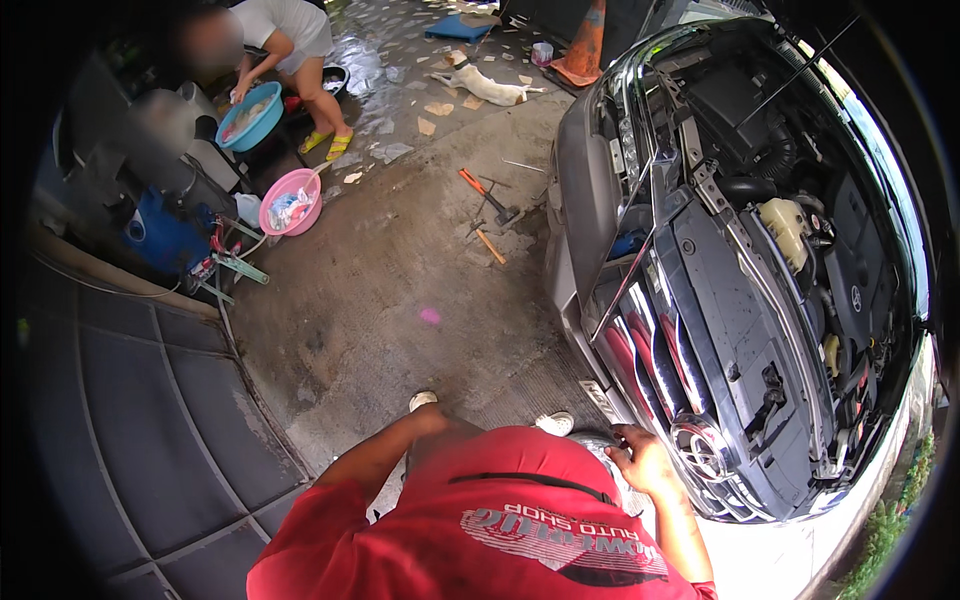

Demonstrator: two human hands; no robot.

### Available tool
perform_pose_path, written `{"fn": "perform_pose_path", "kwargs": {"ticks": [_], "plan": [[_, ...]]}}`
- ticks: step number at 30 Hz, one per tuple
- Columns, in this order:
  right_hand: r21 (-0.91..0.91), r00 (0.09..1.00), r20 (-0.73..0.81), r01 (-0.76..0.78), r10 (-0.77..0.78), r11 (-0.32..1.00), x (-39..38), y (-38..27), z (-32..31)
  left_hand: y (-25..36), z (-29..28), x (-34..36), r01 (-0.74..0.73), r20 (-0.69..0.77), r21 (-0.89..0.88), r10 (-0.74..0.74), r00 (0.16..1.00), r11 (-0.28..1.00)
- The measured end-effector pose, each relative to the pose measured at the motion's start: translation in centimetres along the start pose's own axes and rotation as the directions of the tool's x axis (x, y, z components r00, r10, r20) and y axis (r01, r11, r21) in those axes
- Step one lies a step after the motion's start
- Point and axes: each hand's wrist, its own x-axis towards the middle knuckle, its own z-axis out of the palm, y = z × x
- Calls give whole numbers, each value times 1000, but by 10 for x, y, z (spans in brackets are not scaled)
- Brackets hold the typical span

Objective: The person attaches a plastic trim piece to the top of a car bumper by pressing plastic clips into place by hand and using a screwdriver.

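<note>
My right hand (645, 462) is at the front of a dark grey car (690, 400), beside its chrome grille emblem (700, 445). Its fingers are loosely bent with a gap between finger and thumb, and I see nothing held. Next to the fingertips is a dark grey rounded patch that I cannot make out. My left forearm (375, 452) bends inward across the front of my red shirt (530, 470). The left hand (440, 428) is dim there, and its fingers are hidden. The car's hood is up, with the engine bay (800, 240) exposed.
On the concrete lie a hammer (500, 210), an orange-handled tool (472, 180) and a wooden handle (490, 247). A dog (485, 85) lies near an orange cone (582, 50). A person (290, 40) bends over a blue basin (250, 118); a pink basin (291, 203) is nearer.
</note>
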Motion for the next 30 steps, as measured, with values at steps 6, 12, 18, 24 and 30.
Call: {"fn": "perform_pose_path", "kwargs": {"ticks": [6, 12, 18, 24, 30], "plan": [[-214, 984, 120, -107, 135, 971, 53, -69, 106, -130, -107, -49, 22, -158, -133, -43, 987, 991], [-142, 907, 413, 158, -87, 977, 99, -141, 143, -279, -216, -115, 169, -332, -193, -226, 916, 967], [-297, 973, 219, 0, 69, 955, 141, -196, 84, -271, -243, -87, 107, -416, -192, -180, 891, 975], [-308, 995, 83, 79, -56, 948, 207, -210, 23, -190, -218, -46, -6, -154, 104, 22, 988, 995], [-254, 934, -292, 133, -207, 958, 286, -187, -43, -153, -276, -34, 74, -86, 205, -57, 995, 976]]}}
